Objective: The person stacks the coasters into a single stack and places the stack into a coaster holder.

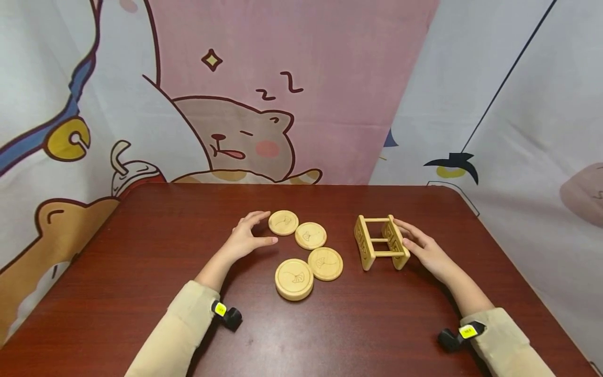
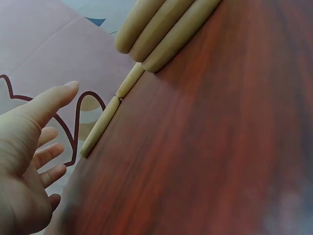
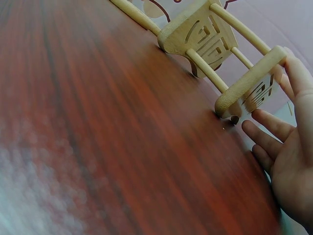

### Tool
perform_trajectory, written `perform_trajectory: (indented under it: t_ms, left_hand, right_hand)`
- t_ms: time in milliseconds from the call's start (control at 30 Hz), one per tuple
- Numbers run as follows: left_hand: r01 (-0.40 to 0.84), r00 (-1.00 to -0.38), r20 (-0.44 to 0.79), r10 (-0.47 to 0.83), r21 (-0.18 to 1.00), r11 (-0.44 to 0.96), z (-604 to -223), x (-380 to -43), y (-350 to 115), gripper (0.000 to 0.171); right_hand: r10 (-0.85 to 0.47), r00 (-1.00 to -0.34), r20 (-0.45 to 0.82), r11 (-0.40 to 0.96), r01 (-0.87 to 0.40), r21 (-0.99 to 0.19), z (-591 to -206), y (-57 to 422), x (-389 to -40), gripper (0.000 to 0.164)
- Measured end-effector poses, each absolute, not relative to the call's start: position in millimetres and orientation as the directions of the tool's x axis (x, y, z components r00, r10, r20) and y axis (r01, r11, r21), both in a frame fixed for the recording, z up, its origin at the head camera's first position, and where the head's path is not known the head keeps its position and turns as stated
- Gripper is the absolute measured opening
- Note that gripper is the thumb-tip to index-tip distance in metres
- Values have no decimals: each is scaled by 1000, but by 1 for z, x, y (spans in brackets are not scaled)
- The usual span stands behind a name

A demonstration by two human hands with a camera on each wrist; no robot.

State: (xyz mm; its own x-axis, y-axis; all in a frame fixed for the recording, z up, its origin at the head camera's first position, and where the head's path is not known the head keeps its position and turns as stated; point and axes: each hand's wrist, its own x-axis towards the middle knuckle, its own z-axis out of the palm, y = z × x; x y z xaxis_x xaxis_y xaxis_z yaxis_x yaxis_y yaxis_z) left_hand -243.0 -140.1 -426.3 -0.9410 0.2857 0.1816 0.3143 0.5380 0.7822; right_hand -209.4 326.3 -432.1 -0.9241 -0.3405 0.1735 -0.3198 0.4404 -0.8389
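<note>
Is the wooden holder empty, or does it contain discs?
Empty: inside the wooden holder only table shows; the discs lie outside.

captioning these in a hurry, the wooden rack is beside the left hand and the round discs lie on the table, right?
The hand is wrong: the wooden rack is beside the right hand, as the head view shows. The round discs lie on the table, as you say.
</note>
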Motion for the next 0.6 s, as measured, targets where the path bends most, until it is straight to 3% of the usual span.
perform_trajectory:
  t_ms: [600]
  left_hand:
    - [255, -960, 120, 254, 751, 609, -433, -262, -135, 81]
  right_hand:
    - [-343, -922, 181, 440, -328, -836, -434, 327, -211, 51]
